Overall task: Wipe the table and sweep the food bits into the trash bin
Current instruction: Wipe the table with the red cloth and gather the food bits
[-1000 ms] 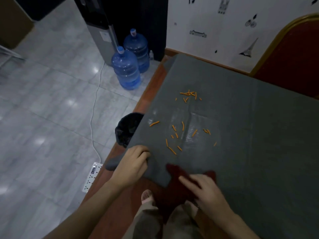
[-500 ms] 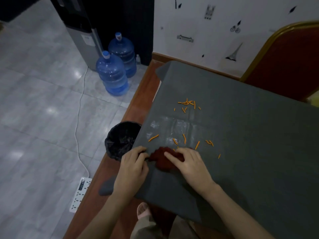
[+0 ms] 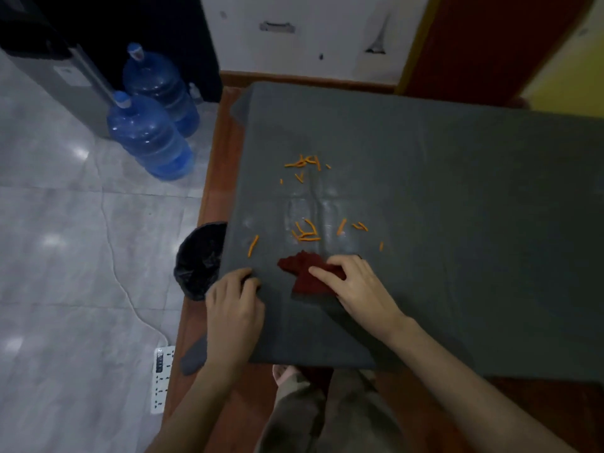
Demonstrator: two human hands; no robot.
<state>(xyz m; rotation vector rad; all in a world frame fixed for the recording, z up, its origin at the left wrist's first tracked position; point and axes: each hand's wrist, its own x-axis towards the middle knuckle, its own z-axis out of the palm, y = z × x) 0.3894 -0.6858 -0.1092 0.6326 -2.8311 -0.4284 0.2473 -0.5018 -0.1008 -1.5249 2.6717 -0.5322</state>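
Observation:
A grey cloth covers the table [image 3: 441, 197]. Orange food bits lie on it in two groups: a far cluster [image 3: 305, 162] and a nearer scatter [image 3: 307, 232]. A dark red rag [image 3: 302, 271] lies bunched just below the nearer scatter, and my right hand [image 3: 354, 284] presses on it with fingers over its right part. My left hand [image 3: 233, 308] rests on the table's left edge and pinches the grey cloth there. A black-lined trash bin [image 3: 199, 259] stands on the floor against the table's left side, beside my left hand.
Two blue water bottles [image 3: 150, 138] and a water dispenser [image 3: 62, 70] stand at the far left. A white power strip [image 3: 162, 374] with its cable lies on the tiled floor. A red and yellow chair back [image 3: 490, 44] is at the far right. My legs show below the table.
My right hand has brought the red rag up from the table's near edge onto the cloth and pushed it toward the food bits. The left hand stayed at the left edge. The camera moved closer.

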